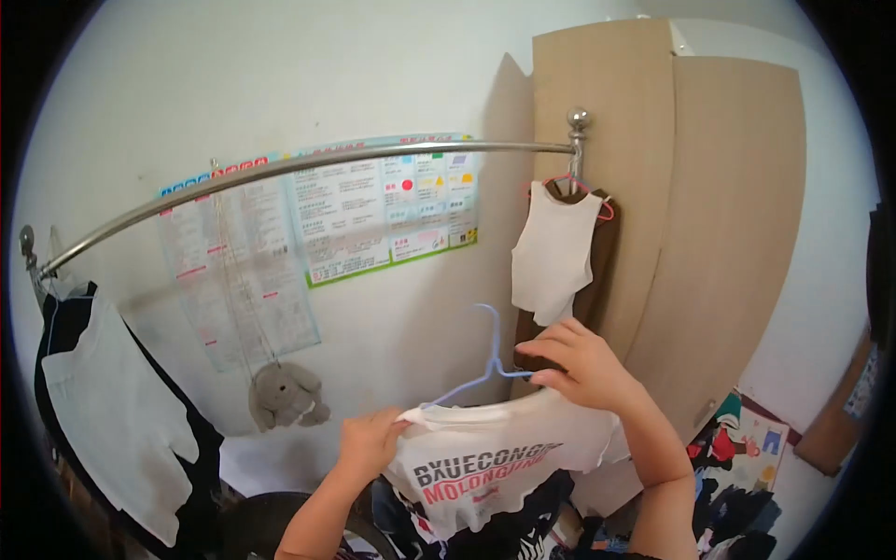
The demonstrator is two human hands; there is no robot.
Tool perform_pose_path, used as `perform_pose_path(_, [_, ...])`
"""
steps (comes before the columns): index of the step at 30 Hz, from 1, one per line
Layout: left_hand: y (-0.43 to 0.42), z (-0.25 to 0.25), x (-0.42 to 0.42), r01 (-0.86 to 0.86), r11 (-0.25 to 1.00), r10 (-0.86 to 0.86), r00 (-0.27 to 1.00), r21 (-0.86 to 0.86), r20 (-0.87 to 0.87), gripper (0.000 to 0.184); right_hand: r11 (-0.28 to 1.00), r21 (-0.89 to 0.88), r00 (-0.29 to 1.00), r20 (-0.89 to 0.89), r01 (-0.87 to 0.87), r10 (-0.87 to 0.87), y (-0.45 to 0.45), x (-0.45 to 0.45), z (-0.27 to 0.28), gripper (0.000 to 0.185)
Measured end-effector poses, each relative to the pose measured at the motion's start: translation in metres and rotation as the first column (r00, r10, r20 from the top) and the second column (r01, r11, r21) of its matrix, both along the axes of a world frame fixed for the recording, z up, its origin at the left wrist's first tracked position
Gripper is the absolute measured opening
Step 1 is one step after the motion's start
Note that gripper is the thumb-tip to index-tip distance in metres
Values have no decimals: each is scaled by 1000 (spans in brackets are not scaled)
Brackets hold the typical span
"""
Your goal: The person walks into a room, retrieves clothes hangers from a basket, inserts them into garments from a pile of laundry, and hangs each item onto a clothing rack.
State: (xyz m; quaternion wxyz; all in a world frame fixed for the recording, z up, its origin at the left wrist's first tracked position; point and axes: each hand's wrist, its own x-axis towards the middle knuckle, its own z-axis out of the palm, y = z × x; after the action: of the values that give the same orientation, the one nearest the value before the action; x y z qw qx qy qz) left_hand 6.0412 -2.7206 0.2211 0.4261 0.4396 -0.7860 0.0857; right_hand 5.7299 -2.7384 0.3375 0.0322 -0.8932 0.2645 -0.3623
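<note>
Head view. The white T-shirt (495, 467) hangs low in the centre, between the two hands, in front of the wall. Neckline uppermost, hem downward. Printed side toward the camera; the lettering, black line over red, reads upright and climbs slightly to the right. Cloth gathered and creased, its widest stretch running shoulder to shoulder, the right-side shoulder higher than the left.

Blue hanger (493, 367) at the neckline, arms partly hidden by cloth and fingers. Hook points up, its open end curling left. Long axis of the arms slants: left arm drops to the lower left, right arm runs nearly level toward the right hand. Hook stands below the metal rail (448, 147), well apart from it.

Left hand (369, 443): thumb and fingers pinch the shirt at its left shoulder edge, next to the end of the hanger's left arm. Shirt extends right and downward from this grip.

Right hand (583, 369): above the shirt's right shoulder, fingers bent and pointing left, a gap between index finger and thumb. Hanger's right arm ends from sight at the thumb; cannot tell whether it or the cloth is gripped. Shirt lies below and left of this hand.

Around: sleeveless white top (557, 247) hanging beyond the right hand, beside the wardrobe (728, 215); grey plush rabbit (285, 397) against the wall, left of the hanger.
</note>
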Motion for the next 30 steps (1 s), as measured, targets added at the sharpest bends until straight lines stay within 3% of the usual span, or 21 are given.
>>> perform_pose_path(2, [-11,-4,7,-44,999,43,995,-9,-88,18,948,-254,981,46,192,-187,-17,-33,-18,14])
perform_pose_path(3, [-17,-3,8,-93,994,101,985,64,-138,18,975,42,971,93,219,-222,-16,-46,-26,15])
perform_pose_path(4, [-23,0,7,-136,981,161,969,142,-185,19,974,26,969,99,224,-226,-19,-58,-30,15])
perform_pose_path(6, [-34,5,-5,-97,985,127,966,142,-225,20,946,216,958,101,242,-268,-28,-77,-37,17])
perform_pose_path(7, [-40,6,-10,-60,986,100,959,154,-265,21,920,253,913,204,300,-354,-32,-78,-38,19])
perform_pose_path(8, [-51,2,-14,-57,986,96,961,155,-261,21,918,256,910,207,303,-358,-40,-85,-41,19])
perform_pose_path(10, [-78,-8,-20,36,975,98,818,220,-567,22,906,156,834,354,394,-423,-68,-105,-42,15])
perform_pose_path(11, [-85,-11,-24,38,974,97,820,224,-565,22,894,149,789,425,422,-443,-82,-116,-40,13])
perform_pose_path(13, [-96,-16,-29,225,954,-7,673,196,-740,22,815,89,676,510,573,-531,-114,-142,-32,11])
perform_pose_path(16, [-107,-47,-21,173,928,85,765,331,-639,21,523,-14,458,504,852,-732,-139,-161,11,16])
perform_pose_path(17, [-95,-40,-23,336,800,167,672,497,-722,21,454,-53,412,523,889,-746,-153,-164,24,18])
perform_pose_path(18, [-89,-41,-24,331,798,177,670,504,-721,21,380,-93,367,544,920,-755,-168,-167,35,21])
perform_pose_path(24, [-81,-74,-11,277,796,192,727,538,-659,18,303,-16,276,457,953,-845,-272,-176,92,26])
perform_pose_path(26, [-67,-77,-3,264,792,211,728,551,-652,17,223,0,198,464,975,-864,-296,-167,97,22])
perform_pose_path(30, [-36,-94,25,210,768,262,759,605,-596,17,263,-21,245,447,964,-860,-334,-160,91,21])
